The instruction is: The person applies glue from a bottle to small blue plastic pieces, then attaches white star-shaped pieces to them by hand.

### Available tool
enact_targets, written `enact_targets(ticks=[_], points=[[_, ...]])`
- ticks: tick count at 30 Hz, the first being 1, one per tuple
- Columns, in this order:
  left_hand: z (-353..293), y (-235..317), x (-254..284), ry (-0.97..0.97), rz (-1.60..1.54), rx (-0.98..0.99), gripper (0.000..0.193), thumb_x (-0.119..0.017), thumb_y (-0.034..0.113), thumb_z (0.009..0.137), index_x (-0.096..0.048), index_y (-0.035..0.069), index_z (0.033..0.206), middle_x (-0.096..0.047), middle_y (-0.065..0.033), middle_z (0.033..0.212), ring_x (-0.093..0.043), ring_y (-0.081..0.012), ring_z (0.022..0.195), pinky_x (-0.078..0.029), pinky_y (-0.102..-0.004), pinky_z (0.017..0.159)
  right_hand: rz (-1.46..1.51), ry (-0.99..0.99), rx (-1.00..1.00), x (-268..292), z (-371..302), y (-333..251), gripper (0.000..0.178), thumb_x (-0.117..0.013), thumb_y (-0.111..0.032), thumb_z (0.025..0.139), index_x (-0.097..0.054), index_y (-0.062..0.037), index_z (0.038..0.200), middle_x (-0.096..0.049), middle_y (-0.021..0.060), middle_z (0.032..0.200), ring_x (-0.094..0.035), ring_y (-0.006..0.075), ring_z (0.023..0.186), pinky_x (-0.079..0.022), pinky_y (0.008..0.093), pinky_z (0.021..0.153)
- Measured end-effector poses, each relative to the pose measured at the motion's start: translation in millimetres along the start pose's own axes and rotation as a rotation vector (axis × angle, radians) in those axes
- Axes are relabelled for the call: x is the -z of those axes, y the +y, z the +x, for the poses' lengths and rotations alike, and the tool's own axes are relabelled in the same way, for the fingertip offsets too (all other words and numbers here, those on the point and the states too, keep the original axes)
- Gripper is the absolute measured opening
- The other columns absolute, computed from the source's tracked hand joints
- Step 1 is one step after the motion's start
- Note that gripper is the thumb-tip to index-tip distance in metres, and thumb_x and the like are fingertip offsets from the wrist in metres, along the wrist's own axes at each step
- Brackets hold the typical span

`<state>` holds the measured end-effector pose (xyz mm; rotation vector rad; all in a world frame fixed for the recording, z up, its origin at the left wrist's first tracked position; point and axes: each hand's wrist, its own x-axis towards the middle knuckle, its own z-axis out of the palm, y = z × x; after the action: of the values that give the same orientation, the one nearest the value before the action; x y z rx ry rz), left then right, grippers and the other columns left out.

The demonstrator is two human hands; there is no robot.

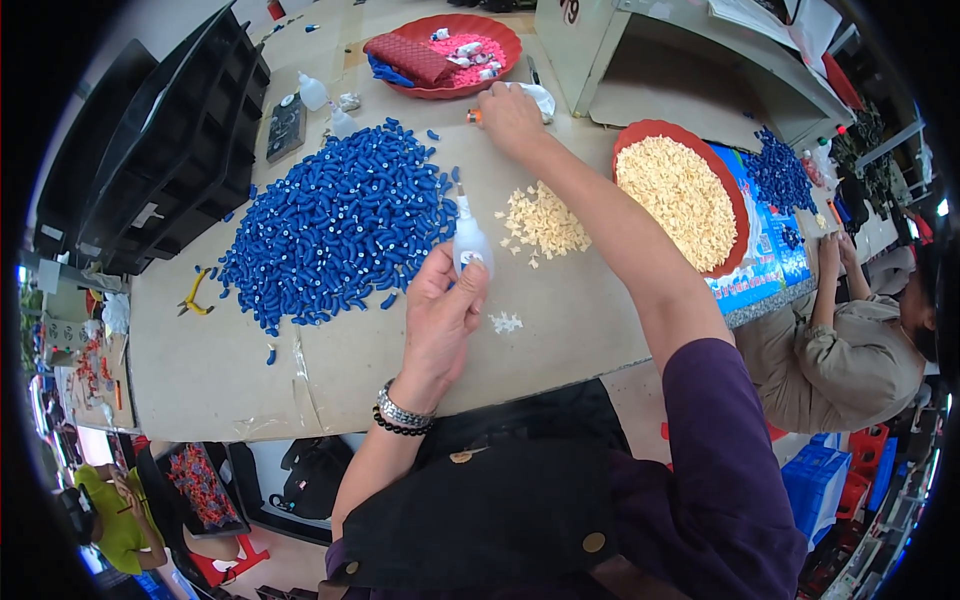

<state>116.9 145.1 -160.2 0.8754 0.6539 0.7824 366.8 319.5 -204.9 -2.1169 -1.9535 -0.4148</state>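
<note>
The left hand is closed around a small white plastic squeeze bottle with a thin nozzle, holding it upright above the middle of the brown paper-covered bench, just beside the big heap of small blue plastic caps. The right hand is stretched out toward the far edge of the bench, its fingers curled down on a small orange piece next to a crumpled white cloth; whether it has actually gripped the piece I cannot tell. Between the two hands lies a small pile of cream-coloured plastic bits, with a few white bits nearer the near edge. A round red plastic tray of the same cream bits sits toward the right edge, and a red tray holding pink pieces and a dark red pouch at the far edge. As I judge it, the risk lies in the long reach: the forearm passes low over the cream pile and could scatter it, and the bottle, held while attention is elsewhere, could tip or be squeezed and drip onto the blue caps.
</note>
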Motion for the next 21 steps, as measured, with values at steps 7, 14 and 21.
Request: enact_targets(ticks=[7,14,21], points=[[-51,-15,-22,-0.194,-0.038,0.142,0.033,-0.065,0.024,0.093,-0.056,0.005,0.118,-0.061,-0.0009,0.096,-0.043,-0.0010,0.062,-0.026,-0.0140,0.047,0.379,0.108,-0.016,72,-37,-27,0.027,-0.045,-0.023,0.098,-0.057,0.0003,0.092,-0.061,0.0163,0.095,-0.062,0.0290,0.084,-0.048,0.0394,0.074],[-78,-54,-55,-0.710,-0.046,0.506,0.035,-0.068,0.025,0.091,-0.057,0.003,0.115,-0.061,-0.0014,0.095,-0.042,-0.0013,0.063,-0.026,-0.0155,0.048,1.528,-0.120,-0.301,232,-234,12,0.036,-0.037,-0.028,0.103,-0.054,0.0002,0.118,-0.055,0.0040,0.080,-0.050,0.0098,0.065,-0.042,0.0250,0.060],[-76,-127,-84,-0.782,0.318,0.547,0.024,-0.068,0.023,0.090,-0.060,0.009,0.108,-0.053,0.0084,0.080,-0.040,0.0009,0.062,-0.030,-0.0158,0.052,1.798,-0.140,-0.751,219,-412,46,0.052,-0.042,-0.047,0.101,-0.054,0.0017,0.114,-0.050,0.0031,0.074,-0.042,0.0091,0.060,-0.035,0.0216,0.053]])
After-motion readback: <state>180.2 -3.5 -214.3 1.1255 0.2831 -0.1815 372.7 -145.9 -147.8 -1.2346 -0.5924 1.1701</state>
